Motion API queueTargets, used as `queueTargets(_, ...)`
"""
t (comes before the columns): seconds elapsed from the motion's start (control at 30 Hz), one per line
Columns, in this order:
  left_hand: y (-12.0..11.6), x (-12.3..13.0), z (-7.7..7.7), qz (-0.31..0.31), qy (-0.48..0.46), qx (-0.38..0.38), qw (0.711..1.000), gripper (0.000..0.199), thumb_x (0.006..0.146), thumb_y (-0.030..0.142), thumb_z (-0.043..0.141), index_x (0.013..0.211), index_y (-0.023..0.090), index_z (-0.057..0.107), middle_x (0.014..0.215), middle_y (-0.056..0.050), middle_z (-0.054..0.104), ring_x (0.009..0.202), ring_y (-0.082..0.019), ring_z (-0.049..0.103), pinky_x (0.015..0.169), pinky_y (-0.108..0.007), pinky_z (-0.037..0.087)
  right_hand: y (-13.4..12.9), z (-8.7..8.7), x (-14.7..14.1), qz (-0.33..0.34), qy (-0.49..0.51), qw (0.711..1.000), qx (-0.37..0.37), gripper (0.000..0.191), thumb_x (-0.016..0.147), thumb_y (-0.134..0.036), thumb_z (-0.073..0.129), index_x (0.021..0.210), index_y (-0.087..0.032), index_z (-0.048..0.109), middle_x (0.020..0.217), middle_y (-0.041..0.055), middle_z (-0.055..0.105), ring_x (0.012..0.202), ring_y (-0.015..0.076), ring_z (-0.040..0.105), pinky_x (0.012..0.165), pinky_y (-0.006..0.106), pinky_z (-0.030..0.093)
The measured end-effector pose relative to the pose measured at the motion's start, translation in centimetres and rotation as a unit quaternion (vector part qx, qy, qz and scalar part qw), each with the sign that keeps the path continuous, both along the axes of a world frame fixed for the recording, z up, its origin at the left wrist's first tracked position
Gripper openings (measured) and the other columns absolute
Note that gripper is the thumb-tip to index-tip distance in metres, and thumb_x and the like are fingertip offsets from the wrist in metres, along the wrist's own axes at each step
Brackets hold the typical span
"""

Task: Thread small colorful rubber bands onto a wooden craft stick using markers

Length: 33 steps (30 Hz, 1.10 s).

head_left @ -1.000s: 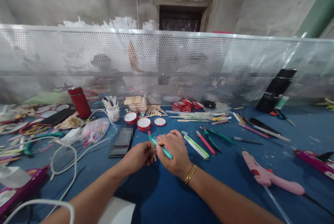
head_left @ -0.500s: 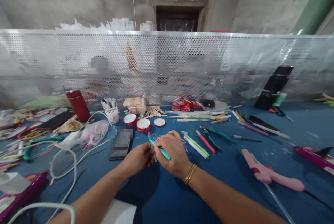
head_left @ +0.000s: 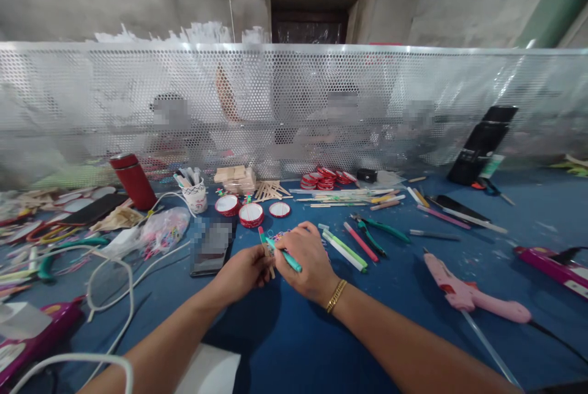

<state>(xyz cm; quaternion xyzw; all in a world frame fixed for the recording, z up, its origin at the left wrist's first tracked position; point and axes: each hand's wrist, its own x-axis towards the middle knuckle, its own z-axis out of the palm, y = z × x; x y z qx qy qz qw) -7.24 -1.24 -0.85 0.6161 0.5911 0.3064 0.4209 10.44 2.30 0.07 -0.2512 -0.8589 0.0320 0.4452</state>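
My left hand (head_left: 250, 265) is closed around a flat wooden craft stick (head_left: 263, 236), whose upper end is coloured red and green. Pinched in my right hand (head_left: 307, 262) is a teal marker (head_left: 290, 260), its tip end against or very near the stick; the exact contact is too small to make out. A gold bracelet (head_left: 337, 296) circles my right wrist. Partly hidden behind my fingers lies a heap of thin colourful bands (head_left: 275, 236). Green and white markers (head_left: 344, 250) and a red marker (head_left: 361, 242) rest to the right of my right hand.
A dark phone (head_left: 214, 247) lies left of my hands. Beyond are red-rimmed discs (head_left: 251, 215), craft sticks (head_left: 271, 190) and a paper cup of pens (head_left: 193, 195). Green-handled pliers (head_left: 383, 230) and a pink glue gun (head_left: 473, 296) lie right. A perforated metal screen (head_left: 294, 106) bounds the table.
The view has tilted slightly downward. Both hands keep their grips on the stick and marker, and the marker's tip end has shifted slightly along the stick's coloured end.
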Motion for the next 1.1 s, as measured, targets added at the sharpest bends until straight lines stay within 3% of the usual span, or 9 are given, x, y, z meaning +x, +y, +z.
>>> queueTargets(0.3,-0.07,0.05,0.35,-0.013,0.029,0.028,0.999,0.022,0.085,0.038,0.045,0.077,0.018,0.052,0.063,0.001,0.060,0.051,-0.010,0.054,0.051,-0.022,0.040,-0.29,0.04,-0.15,0.016,-0.001,1.000,0.019,0.008,0.088,-0.024,0.050,0.085,-0.022,0.057,0.077,-0.0005,0.063,0.080,0.0164,0.054,0.095,0.039,0.029)
queueTargets(0.47,-0.07,0.05,0.26,-0.007,0.005,0.011,1.000,0.025,0.085,0.041,0.046,0.078,0.018,0.052,0.063,0.001,0.059,0.049,-0.009,0.051,0.048,-0.021,0.038,-0.28,-0.13,0.00,-0.011,0.010,1.000,0.009,0.008,0.088,-0.021,0.050,0.085,-0.021,0.057,0.077,-0.0005,0.062,0.079,0.0155,0.054,0.095,0.038,0.029)
queueTargets(0.97,-0.12,0.14,0.33,-0.005,0.004,0.006,1.000,0.024,0.084,0.041,0.047,0.078,0.018,0.052,0.064,0.002,0.058,0.050,-0.009,0.051,0.048,-0.021,0.037,-0.27,-0.08,0.01,0.009,-0.006,1.000,0.011,0.009,0.088,-0.024,0.049,0.084,-0.021,0.057,0.076,-0.0006,0.062,0.080,0.0161,0.053,0.094,0.038,0.029)
queueTargets(1.1,-0.14,0.25,0.40,-0.004,-0.002,0.000,1.000,0.026,0.084,0.042,0.047,0.078,0.018,0.053,0.063,0.002,0.058,0.050,-0.009,0.050,0.049,-0.021,0.038,-0.29,0.09,0.16,-0.013,-0.005,1.000,0.005,0.010,0.086,-0.022,0.049,0.079,-0.021,0.055,0.074,-0.0005,0.060,0.076,0.0160,0.052,0.092,0.038,0.030)
